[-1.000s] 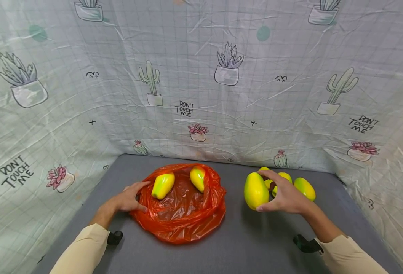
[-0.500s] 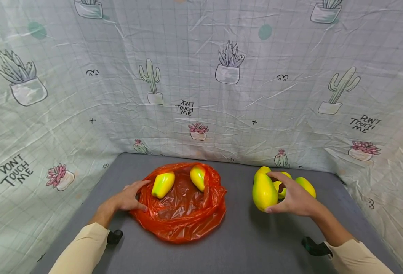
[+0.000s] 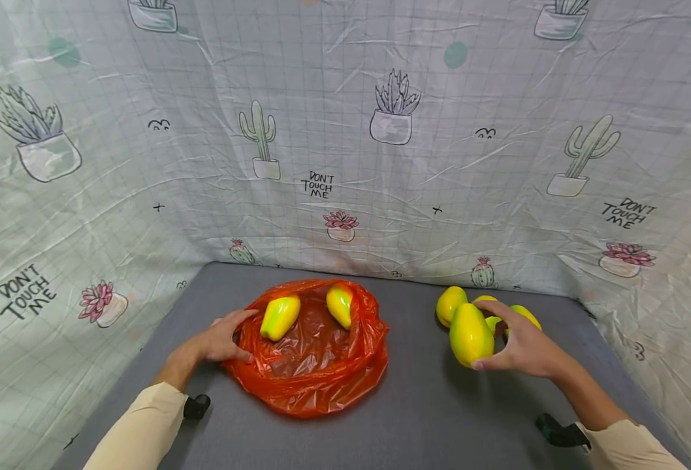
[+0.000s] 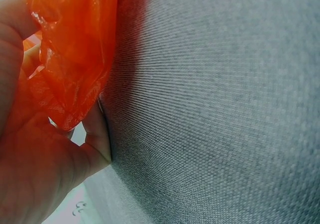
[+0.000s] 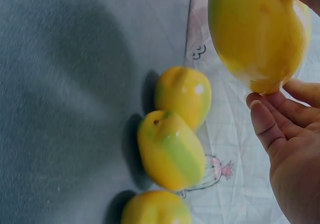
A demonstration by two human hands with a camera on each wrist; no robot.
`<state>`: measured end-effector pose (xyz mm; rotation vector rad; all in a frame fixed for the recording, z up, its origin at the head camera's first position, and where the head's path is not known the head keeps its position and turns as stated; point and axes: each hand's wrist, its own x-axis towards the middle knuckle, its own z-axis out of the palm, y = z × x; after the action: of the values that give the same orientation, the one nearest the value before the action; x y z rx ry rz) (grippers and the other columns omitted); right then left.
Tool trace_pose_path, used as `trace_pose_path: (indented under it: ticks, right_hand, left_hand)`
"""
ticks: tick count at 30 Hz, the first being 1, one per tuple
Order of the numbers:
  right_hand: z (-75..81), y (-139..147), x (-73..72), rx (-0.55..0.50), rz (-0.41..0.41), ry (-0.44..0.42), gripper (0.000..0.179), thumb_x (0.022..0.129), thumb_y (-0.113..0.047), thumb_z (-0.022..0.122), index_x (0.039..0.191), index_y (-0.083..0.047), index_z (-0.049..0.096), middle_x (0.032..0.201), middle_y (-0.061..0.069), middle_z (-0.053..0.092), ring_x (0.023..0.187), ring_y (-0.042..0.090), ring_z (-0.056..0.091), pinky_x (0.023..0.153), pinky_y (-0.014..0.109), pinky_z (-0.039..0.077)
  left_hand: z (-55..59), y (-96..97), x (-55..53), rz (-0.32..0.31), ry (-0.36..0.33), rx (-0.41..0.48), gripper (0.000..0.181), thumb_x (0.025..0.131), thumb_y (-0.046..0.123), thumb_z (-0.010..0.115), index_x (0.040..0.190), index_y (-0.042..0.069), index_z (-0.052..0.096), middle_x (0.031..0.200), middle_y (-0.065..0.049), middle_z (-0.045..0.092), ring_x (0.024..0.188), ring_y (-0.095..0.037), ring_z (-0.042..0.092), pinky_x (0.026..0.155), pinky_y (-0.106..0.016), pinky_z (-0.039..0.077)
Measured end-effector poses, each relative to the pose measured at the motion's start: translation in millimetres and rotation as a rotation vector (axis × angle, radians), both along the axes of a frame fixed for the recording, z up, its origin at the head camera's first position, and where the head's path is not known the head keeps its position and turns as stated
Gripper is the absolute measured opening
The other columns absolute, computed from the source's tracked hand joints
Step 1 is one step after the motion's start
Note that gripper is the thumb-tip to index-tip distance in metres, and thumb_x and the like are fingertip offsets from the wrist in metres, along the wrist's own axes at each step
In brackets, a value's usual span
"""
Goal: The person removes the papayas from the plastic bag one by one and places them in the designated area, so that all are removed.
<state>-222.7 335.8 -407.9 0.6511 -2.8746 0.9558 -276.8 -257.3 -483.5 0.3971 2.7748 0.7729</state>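
Note:
A red plastic bag [image 3: 334,398] lies with its mouth spread wide on the grey table. Inside it are two yellow-green mangoes, one at the left [image 3: 280,317] and one at the right [image 3: 339,305]. My left hand [image 3: 224,338] grips the bag's left edge; in the left wrist view the red film hangs between thumb and fingers. Over on the right, my right hand [image 3: 524,343] holds a larger-looking mango [image 3: 471,335] above the table, thumb below and fingertips on its far side. The same held mango [image 5: 260,38] fills the top of the right wrist view.
Several more mangoes rest behind the right hand, among them one at the left of the group [image 3: 451,305] and one partly hidden at the right [image 3: 526,316]. A printed cloth [image 3: 345,163] rises along the table's back and sides.
My right hand has moved rightward with the mango, away from the bag, uncovering a mango behind it. The left hand and the bag stay in place.

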Motion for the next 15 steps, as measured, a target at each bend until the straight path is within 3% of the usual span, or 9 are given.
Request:
trace_pose_path:
  ticks: [7, 15]
  right_hand:
    - [-4.0, 12.5, -0.4, 0.026, -0.011, 0.019, 0.1, 0.069, -0.035, 0.096, 0.149, -0.003, 0.046, 0.131, 0.014, 0.059, 0.092, 0.012, 0.052, 0.074, 0.025, 0.048]
    - [-13.9, 30.8, 3.1, 0.026, -0.009, 0.011, 0.097, 0.07, -0.033, 0.096, 0.147, -0.003, 0.047, 0.131, 0.013, 0.056, 0.093, 0.006, 0.051, 0.075, 0.026, 0.049]
  left_hand:
    - [-1.2, 0.7, -0.7, 0.003, -0.003, 0.001, 0.101, 0.075, 0.034, 0.091, 0.158, 0.009, 0.039, 0.162, -0.029, 0.036, 0.139, -0.055, 0.036, 0.113, -0.074, 0.033]
    - [0.2, 1.9, 0.5, 0.009, -0.014, 0.004, 0.101, 0.075, 0.034, 0.091, 0.158, 0.009, 0.038, 0.162, -0.028, 0.035, 0.139, -0.055, 0.035, 0.113, -0.073, 0.033]
